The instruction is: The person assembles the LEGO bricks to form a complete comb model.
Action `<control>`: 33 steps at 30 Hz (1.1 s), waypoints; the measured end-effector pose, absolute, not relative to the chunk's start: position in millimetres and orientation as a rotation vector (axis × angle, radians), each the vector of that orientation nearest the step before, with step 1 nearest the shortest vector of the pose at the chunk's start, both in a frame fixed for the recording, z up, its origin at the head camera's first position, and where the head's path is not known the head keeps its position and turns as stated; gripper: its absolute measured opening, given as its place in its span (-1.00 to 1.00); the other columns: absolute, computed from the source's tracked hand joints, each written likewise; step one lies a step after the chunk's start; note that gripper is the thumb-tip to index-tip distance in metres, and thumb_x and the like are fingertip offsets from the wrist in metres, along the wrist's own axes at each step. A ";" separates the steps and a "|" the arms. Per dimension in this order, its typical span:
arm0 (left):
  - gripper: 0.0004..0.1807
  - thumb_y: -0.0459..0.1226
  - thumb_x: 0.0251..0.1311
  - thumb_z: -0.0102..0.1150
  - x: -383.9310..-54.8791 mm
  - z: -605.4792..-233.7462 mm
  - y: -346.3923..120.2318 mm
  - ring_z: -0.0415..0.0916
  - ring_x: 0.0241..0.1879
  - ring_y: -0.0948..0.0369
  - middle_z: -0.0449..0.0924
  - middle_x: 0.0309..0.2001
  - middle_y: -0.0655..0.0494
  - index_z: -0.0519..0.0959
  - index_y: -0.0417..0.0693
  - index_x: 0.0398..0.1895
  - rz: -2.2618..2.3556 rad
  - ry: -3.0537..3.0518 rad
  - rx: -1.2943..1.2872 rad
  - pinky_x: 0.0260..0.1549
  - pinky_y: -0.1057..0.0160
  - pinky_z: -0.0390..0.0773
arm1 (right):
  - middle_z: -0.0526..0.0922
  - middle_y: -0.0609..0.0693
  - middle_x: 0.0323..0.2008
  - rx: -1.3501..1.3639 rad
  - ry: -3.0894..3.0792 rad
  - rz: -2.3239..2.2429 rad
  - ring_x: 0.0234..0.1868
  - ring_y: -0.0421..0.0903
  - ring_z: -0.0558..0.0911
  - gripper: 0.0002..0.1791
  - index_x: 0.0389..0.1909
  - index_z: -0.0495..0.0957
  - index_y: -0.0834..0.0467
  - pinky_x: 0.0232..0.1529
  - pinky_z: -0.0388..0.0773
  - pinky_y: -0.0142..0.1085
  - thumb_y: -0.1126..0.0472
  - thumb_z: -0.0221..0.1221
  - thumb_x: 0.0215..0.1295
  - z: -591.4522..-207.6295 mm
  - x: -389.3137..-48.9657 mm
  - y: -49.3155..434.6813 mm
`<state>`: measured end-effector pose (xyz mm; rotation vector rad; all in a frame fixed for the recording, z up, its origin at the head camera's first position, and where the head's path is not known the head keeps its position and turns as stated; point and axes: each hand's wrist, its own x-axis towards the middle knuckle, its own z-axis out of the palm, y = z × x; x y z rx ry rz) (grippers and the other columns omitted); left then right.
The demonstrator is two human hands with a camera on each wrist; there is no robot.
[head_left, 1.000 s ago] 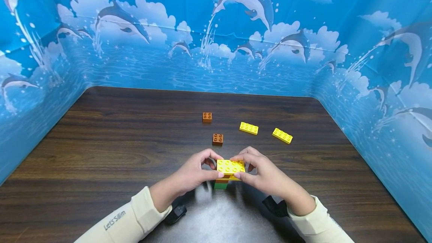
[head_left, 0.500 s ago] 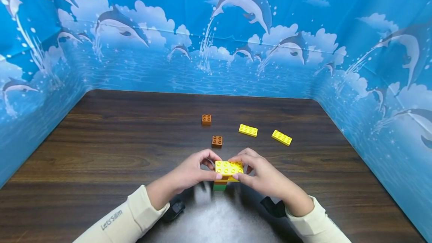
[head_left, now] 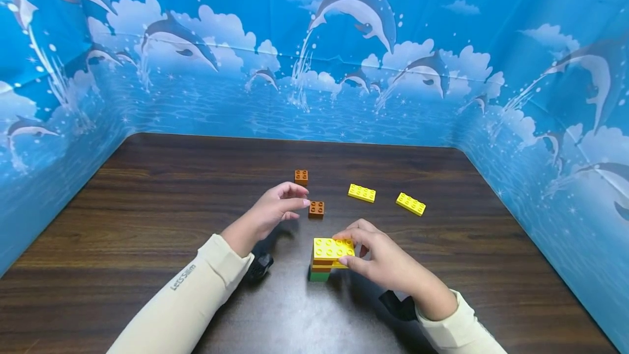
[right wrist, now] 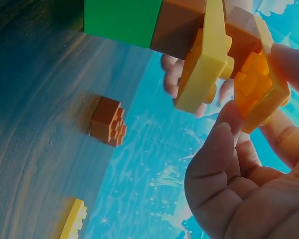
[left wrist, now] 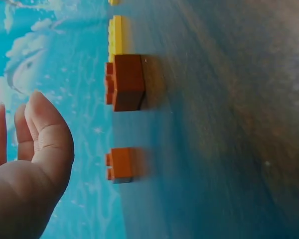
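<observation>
Altogether, I count five bricks in one upright stack (head_left: 321, 262) on the tabletop (head_left: 147, 223): a green brick (right wrist: 122, 20) at the bottom, then a lower brown brick (right wrist: 177, 27), a middle yellow brick (right wrist: 204, 64), an upper brown brick (right wrist: 241, 32) and a top yellow brick (head_left: 326, 247). My right grip (head_left: 375, 253) pinches the top yellow brick by its right end, covering some studs. My left grip (head_left: 275, 209) has hold of nothing, thumb and fingers parted and gently bent, just beside the near brown brick (head_left: 316, 210); I can't quite tell whether the thumb touches it. One more loose one, the far brown brick (head_left: 301, 177), sits beyond my fingers. Two loose yellow bricks (head_left: 361, 193) lie to the right. The left wrist view nearly crops one away and half hides the other behind brown; the right wrist view cuts off the green brick.
</observation>
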<state>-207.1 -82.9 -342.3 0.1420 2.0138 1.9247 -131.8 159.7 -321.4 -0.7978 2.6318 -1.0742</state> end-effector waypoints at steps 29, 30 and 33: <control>-0.48 -0.44 0.07 0.32 -252.3 -365.9 -54.5 0.41 0.14 -0.04 0.41 0.17 -0.16 0.46 -0.22 0.15 1.457 2.358 0.104 0.03 0.02 0.50 | 0.49 -0.09 -0.06 -0.849 2.632 -1.095 -0.21 -0.18 0.46 -0.56 0.12 0.55 0.11 -0.14 0.56 -0.24 0.27 0.30 0.19 -323.3 -131.5 162.5; -0.48 -0.45 0.06 0.32 -252.5 -365.8 -54.1 0.41 0.13 -0.03 0.42 0.16 -0.15 0.46 -0.22 0.15 1.442 2.365 0.108 0.02 0.02 0.50 | 0.49 -0.09 -0.05 -0.851 2.631 -1.097 -0.21 -0.18 0.46 -0.56 0.12 0.55 0.11 -0.14 0.56 -0.23 0.27 0.30 0.19 -323.4 -131.5 162.5; -0.48 -0.45 0.04 0.34 -252.8 -365.7 -52.9 0.42 0.09 0.00 0.44 0.11 -0.12 0.47 -0.19 0.13 1.385 2.399 0.120 -0.02 0.06 0.50 | 0.49 -0.09 -0.06 -0.854 2.632 -1.100 -0.20 -0.18 0.46 -0.56 0.12 0.55 0.11 -0.14 0.56 -0.19 0.28 0.30 0.19 -323.5 -131.7 162.4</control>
